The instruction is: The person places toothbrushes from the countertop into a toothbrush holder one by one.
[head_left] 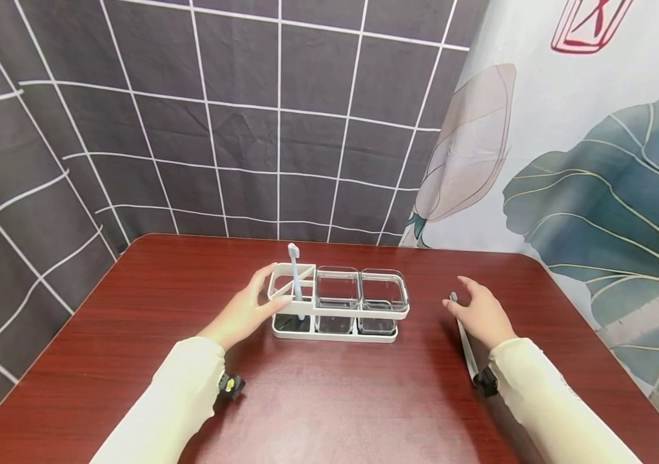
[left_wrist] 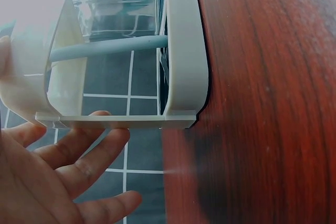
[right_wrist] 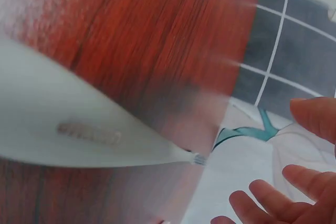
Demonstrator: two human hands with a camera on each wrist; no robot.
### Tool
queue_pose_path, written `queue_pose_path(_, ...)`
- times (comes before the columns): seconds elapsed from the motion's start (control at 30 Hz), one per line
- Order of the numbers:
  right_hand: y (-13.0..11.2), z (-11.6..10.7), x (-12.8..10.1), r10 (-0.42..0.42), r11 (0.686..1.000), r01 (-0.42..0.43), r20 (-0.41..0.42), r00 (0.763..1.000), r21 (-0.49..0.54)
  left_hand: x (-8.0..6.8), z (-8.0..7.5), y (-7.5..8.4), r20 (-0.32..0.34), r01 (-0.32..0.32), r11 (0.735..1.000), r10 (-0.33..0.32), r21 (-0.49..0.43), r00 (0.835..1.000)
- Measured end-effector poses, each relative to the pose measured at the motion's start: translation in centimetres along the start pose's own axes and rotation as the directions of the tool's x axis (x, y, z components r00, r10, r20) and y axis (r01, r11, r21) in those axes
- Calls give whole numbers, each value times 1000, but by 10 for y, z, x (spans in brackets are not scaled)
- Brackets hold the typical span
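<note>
A white toothbrush holder [head_left: 338, 312] stands on the table, with two clear square cups [head_left: 336, 289] in its middle and right slots. In its left section a light blue toothbrush [head_left: 295, 274] leans upright, bristles up. My left hand [head_left: 242, 316] grips the holder's left end, thumb at the front rim and index finger at the back corner. In the left wrist view several fingers [left_wrist: 105, 153] lie along the end bar. Over to the right, my right hand [head_left: 480, 314] hovers with fingers spread above a white toothbrush [head_left: 466, 348] with grey bristles, holding nothing.
The dark red wooden table [head_left: 329, 393] ends at a grey grid-patterned curtain [head_left: 242, 135] behind. A white curtain with leaf prints [head_left: 602, 193] hangs along the right side. Each wrist wears a small black camera [head_left: 231, 385].
</note>
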State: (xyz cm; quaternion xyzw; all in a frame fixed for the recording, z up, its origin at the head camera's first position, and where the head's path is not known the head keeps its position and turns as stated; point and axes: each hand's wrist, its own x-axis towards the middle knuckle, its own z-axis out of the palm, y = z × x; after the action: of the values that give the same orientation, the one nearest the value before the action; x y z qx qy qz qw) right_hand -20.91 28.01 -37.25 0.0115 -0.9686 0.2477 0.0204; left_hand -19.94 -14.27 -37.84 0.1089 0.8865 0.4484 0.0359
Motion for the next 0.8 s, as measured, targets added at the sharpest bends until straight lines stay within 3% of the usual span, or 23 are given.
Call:
queue_pose_path(0.47, 14, 4, 7, 132, 988, -139, 84, 988, 75, 0, 0, -2, 0, -13, 1000, 13, -8, 1000)
queue_pose_path(0.8, 20, 5, 11, 231, 934, -255, 120, 965, 251, 0, 0, -3, -5, -11, 1000, 11, -5, 1000)
